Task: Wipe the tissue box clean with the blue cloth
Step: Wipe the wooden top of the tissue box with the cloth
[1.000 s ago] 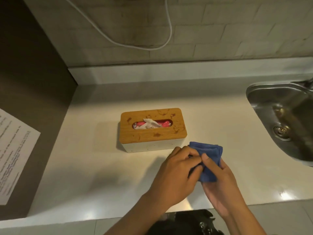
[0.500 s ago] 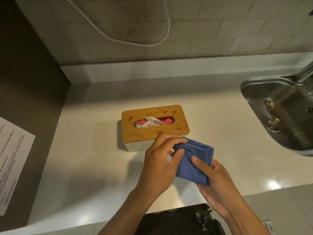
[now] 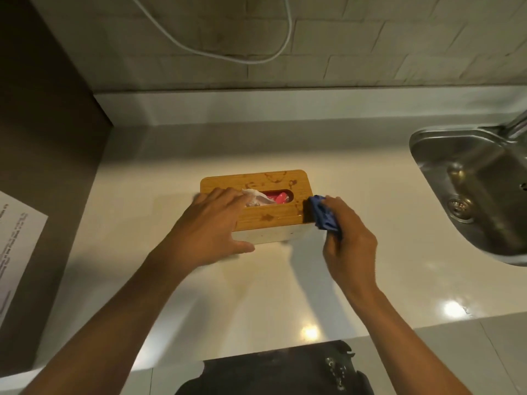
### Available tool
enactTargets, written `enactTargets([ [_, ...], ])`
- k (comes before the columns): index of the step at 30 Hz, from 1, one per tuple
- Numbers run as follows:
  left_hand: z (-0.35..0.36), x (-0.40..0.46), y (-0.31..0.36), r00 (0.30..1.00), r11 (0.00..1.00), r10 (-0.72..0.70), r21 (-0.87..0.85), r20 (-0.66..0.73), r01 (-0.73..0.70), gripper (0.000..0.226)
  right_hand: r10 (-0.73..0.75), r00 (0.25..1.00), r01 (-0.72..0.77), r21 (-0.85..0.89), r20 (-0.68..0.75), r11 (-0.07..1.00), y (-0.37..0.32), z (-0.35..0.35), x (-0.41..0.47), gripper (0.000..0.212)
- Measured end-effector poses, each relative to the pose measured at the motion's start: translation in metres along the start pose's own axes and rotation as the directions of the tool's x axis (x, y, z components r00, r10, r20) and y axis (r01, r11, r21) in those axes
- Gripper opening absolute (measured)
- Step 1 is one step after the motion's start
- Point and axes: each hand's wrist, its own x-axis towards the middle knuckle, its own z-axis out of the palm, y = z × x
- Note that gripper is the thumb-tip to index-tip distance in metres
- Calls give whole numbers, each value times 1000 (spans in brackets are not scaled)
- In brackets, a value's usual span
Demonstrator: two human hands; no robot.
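The tissue box [image 3: 262, 206] sits near the centre of the white counter [image 3: 370, 280], long side running 9-to-3 o'clock, w/ a wooden lid [image 3: 256, 181] on a pale base. The lid shows dark wet-looking blotches along its far edge and near the 3 o'clock end. A white tissue [image 3: 255, 196] sticks up from the slot in the lid, w/ pink packaging visible in the slot beside it. The left hand [image 3: 212, 232] lies on the box's 9 o'clock end: fingers fairly straight and spread over the lid, tips reaching the slot and touching the tissue, thumb down along the near side wall at approx. 6 o'clock of the box; it steadies the box rather than gripping it. The right hand [image 3: 349, 246] is at the box's 3 o'clock end, fingers curled round the bunched blue cloth [image 3: 323, 216], holding it firmly. The cloth is pressed against the short end of the box, right at the lid's corner; the hand is slightly blurred. At 3 o'clock of the box, well apart, a steel sink [image 3: 467, 178] is set into the counter, w/ a drain [image 3: 459, 208] in its bottom and part of a tap [image 3: 517, 125] at the frame edge. At 12 o'clock the tiled wall [image 3: 370, 38] carries a white cable [image 3: 251, 59] hanging in a loop. At 9 o'clock, a printed paper sheet [image 3: 17, 246] is stuck on a dark side panel [image 3: 42, 138].
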Motion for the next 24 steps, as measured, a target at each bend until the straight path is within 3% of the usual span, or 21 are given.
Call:
enactTargets([
  [8, 6, 4, -6, 1000, 1000, -16, 6, 0, 16, 70, -51, 981, 86, -185, 186, 979, -1, 12, -10, 61],
  [14, 3, 10, 1, 998, 998, -61, 23, -25, 61, 69, -20, 977, 70, -231, 211, 970, -25, 22, -1, 58],
  [19, 8, 7, 3, 990, 990, -128, -63, -55, 125, 69, -34, 962, 107, -259, 270, 960, -23, 15, -14, 62],
  [24, 10, 5, 10, 986, 983, -153, -107, -67, 146, 66, -5, 975, 64, -258, 223, 964, -18, 13, 4, 61],
])
